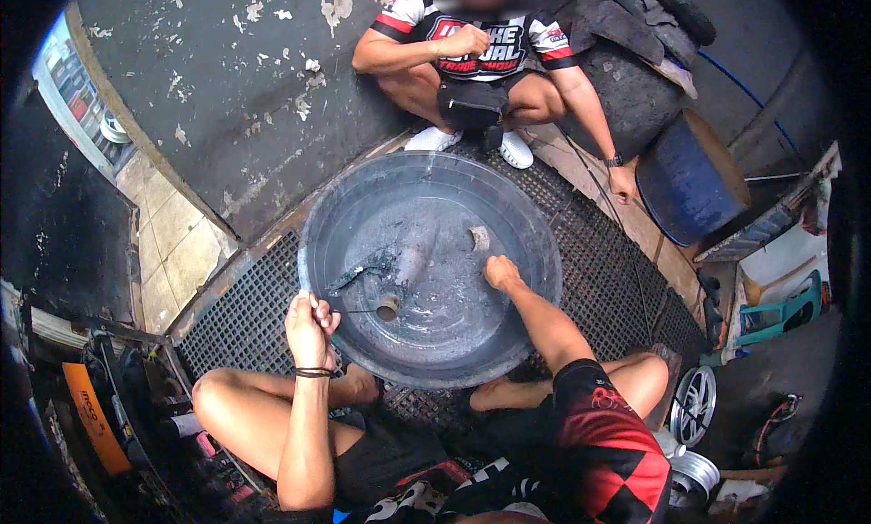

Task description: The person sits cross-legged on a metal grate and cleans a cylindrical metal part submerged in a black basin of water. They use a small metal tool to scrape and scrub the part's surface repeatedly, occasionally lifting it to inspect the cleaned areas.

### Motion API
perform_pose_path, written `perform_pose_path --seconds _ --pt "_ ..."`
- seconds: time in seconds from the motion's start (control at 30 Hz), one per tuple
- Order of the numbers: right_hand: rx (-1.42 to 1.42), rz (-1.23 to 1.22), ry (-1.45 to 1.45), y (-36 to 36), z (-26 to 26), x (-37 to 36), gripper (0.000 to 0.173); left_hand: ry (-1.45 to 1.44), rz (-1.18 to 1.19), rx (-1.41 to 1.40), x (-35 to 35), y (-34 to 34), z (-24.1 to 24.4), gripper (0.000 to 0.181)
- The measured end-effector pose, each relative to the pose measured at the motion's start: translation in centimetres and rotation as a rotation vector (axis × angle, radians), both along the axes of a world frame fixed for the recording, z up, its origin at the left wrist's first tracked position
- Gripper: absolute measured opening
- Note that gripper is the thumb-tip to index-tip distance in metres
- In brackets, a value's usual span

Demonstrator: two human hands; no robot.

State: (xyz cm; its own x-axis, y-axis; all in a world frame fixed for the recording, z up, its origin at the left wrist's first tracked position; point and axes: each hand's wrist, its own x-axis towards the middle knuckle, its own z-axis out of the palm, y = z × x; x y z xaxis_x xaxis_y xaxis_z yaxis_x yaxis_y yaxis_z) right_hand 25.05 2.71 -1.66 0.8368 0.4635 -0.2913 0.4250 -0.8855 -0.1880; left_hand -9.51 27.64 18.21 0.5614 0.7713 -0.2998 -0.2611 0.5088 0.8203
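Observation:
A large round dark plastic basin [435,371] stands on a black grid mat before me. At its left rim, my left hand [311,323] is closed on a thin dark rod [355,312], which reaches in to a small cylindrical metal piece [388,307]. Inside the basin's right side, my right hand [501,273] has its fingers curled; whether it holds something cannot be seen. A curved metal piece [479,239] lies just above that hand. Dark wet cloth or debris [360,271] lies in the left part, beside a greyish cylindrical shape [412,262].
Across the basin squats a person [476,54] in white shoes, one hand low beside a blue drum [694,177]. Wheel rims [694,405] and a green plastic chair [782,313] are at right. A shelf with an orange item [95,418] stands at lower left.

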Motion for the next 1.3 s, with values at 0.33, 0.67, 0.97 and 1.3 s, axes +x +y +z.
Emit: perform_pose_path --seconds 0.33,0.67,0.97,1.3 --pt "0.303 0.074 0.113 -1.9 3.5 -0.6 0.029 0.008 0.000 0.007 -0.2 0.1 -0.2 0.027" --pt "0.465 0.361 0.162 -1.0 12.5 -4.0 0.022 -0.006 -0.003 -0.002 -0.1 0.3 -0.7 0.026" --pt "0.418 0.554 0.081 0.8 18.5 -6.9 0.017 0.007 -0.001 0.033 -0.2 0.2 -0.6 0.027" --pt "0.345 0.660 0.063 2.4 21.3 -8.5 0.016 -0.042 -0.016 0.024 -0.2 0.5 -1.2 0.026"
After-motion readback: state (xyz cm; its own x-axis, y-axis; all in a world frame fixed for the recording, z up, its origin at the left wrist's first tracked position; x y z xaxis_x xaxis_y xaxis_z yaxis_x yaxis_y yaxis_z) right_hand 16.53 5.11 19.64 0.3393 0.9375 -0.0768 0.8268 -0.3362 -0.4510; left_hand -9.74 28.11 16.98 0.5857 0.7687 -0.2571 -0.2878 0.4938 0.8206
